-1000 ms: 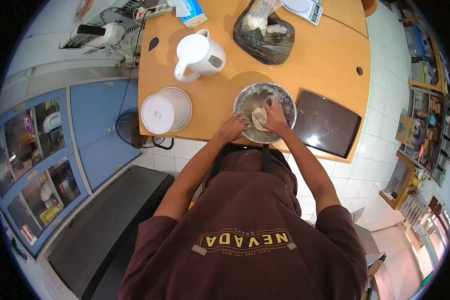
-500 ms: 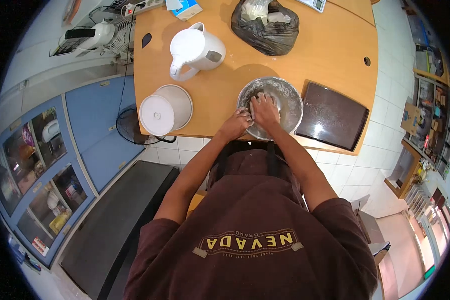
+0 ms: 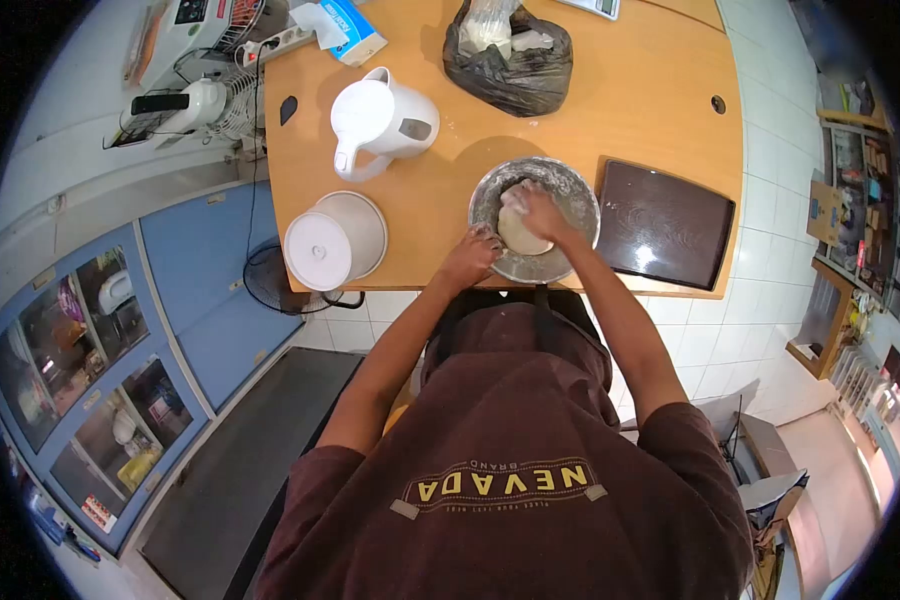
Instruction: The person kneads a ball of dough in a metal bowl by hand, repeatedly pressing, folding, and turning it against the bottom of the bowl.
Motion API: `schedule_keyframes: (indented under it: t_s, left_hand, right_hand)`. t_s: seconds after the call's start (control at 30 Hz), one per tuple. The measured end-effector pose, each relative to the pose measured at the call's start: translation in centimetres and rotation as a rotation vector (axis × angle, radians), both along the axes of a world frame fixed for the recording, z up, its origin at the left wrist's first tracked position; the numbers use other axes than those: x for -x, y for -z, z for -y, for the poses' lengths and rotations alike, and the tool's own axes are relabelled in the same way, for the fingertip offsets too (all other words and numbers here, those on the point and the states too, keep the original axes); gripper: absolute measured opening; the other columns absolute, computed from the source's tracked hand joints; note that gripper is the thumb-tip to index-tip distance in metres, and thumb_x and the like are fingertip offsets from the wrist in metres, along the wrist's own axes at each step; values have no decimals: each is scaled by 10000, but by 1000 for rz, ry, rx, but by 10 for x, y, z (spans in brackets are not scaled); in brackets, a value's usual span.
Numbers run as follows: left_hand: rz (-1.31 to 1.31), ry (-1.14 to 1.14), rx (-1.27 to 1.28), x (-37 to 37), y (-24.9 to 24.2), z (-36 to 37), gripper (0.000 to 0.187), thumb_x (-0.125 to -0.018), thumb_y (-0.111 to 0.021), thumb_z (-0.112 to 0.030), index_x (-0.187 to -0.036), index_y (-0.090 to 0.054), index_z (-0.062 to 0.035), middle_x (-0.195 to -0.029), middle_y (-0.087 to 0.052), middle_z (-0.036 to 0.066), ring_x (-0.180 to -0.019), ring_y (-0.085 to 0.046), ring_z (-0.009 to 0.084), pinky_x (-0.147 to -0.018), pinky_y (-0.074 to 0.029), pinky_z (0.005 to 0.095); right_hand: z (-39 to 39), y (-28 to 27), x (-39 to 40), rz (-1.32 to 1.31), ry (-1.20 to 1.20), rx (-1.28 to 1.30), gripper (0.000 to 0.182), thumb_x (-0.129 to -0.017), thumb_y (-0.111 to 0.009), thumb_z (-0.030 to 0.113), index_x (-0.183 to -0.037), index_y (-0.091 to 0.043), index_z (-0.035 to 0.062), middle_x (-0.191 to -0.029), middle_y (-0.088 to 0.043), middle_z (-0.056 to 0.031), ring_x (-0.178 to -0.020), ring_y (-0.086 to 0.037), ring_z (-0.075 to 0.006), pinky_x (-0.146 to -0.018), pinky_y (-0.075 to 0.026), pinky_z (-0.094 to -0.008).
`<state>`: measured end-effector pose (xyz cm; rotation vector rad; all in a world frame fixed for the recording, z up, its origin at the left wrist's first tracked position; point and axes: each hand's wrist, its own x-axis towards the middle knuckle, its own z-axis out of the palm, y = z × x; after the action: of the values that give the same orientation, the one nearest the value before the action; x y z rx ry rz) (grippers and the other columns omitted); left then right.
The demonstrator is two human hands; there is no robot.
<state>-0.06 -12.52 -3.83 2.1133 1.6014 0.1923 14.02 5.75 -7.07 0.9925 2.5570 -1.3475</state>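
Note:
A metal bowl (image 3: 584,205) with flour-smeared inner walls stands near the table's front edge. Inside it lies a pale, rounded lump of dough (image 3: 522,236). My right hand (image 3: 538,212) reaches into the bowl, its floury fingers curled over the far side of the dough. At the bowl's left rim, my left hand (image 3: 473,256) is closed on the edge, with some white residue on its fingers. Part of the dough is hidden beneath my right hand.
Left of the bowl are a white lidded container (image 3: 335,240) and a white electric kettle (image 3: 385,118). A black plastic bag (image 3: 520,78) with clear bags in it lies behind. A dark tray (image 3: 665,225) sits to the right, and a tissue box (image 3: 345,30) at the back left.
My right hand has shifted to the far part of the dough, and more of the lump shows. My left hand has moved slightly outward on the rim. The camera view has shifted a little.

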Motion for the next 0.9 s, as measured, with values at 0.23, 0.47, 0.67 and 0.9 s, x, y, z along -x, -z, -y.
schedule_keyframes:
  t_s: [0.23,0.47,0.67,0.9]
  left_hand:
    - [-58,11,52,-6,-4,-7,370,-751,-785,-270,-1085,-718,-124,-1156,-670,66,-1256,-546,266,-1159,-335,454]
    - [-80,30,58,-9,-1,-7,338,-768,-770,-263,-1068,-724,-115,-1168,-671,75,-1274,-537,293,-1159,-342,450]
    - [-74,19,130,-9,-7,-11,324,-820,-720,-204,-1123,-711,-90,-1192,-668,89,-1279,-526,293,-1166,-322,450]
    - [-60,-17,9,-11,6,-5,266,-789,-717,-210,-1035,-731,-107,-1152,-684,61,-1256,-545,290,-1168,-328,449]
  right_hand:
    - [-53,-26,-4,228,-128,146,487,-914,-598,424,-1113,-684,-13,-1165,-666,-267,-1100,-631,-421,-951,-494,-467]
    - [-28,-11,-4,175,-95,-47,475,-946,-565,471,-961,-693,14,-1019,-685,-294,-1011,-655,-449,-914,-494,-538]
    - [-12,-11,-16,169,-49,47,438,-964,-576,421,-1088,-632,5,-1119,-647,-289,-1090,-611,-462,-955,-481,-520]
    - [-19,-22,-26,5,-361,117,520,-773,-789,295,-1196,-638,32,-1165,-682,-229,-1107,-637,-419,-947,-507,-485]
